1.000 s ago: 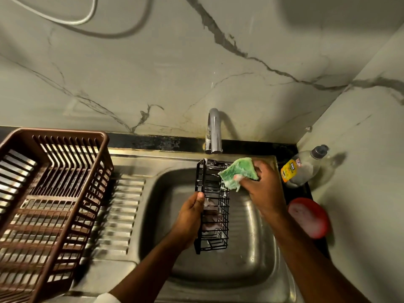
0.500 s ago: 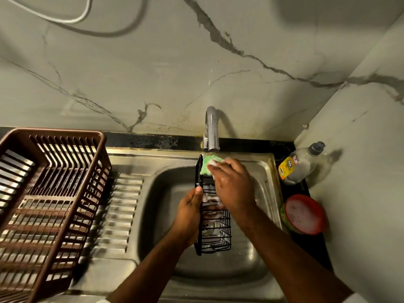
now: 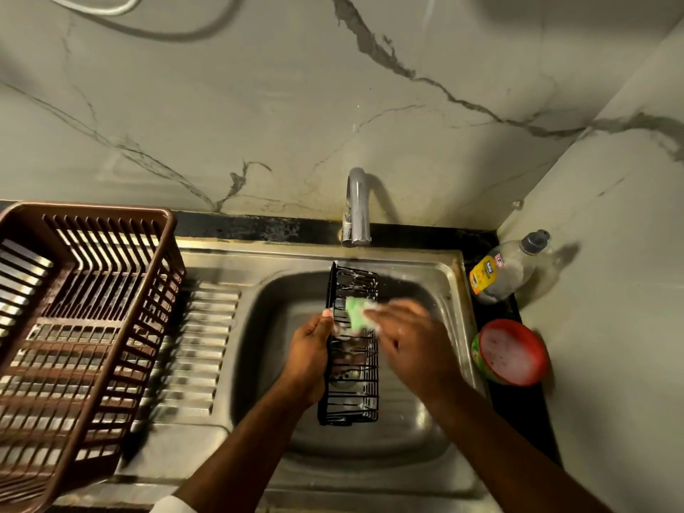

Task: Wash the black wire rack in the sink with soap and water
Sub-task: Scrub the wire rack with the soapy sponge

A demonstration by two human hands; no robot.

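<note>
A yellow label with a small blue patch was seen on the clear plastic soap bottle with a grey cap (image 3: 507, 270), beyond and to the right of the right hand (image 3: 414, 340); its writing was too small to be read. The black wire rack (image 3: 351, 349) was held over the stainless steel sink basin (image 3: 425, 431), its long axis running from the person toward the chrome tap (image 3: 357, 209), the far end under the spout. Its left edge was gripped by the left hand (image 3: 309, 359). A green sponge (image 3: 356, 315) was pressed against the rack by the right hand's blurred fingers. A red round lidded tub (image 3: 512, 352) lay right of the right hand, a brown slatted plastic dish basket (image 3: 74, 327) well left of the left hand.
</note>
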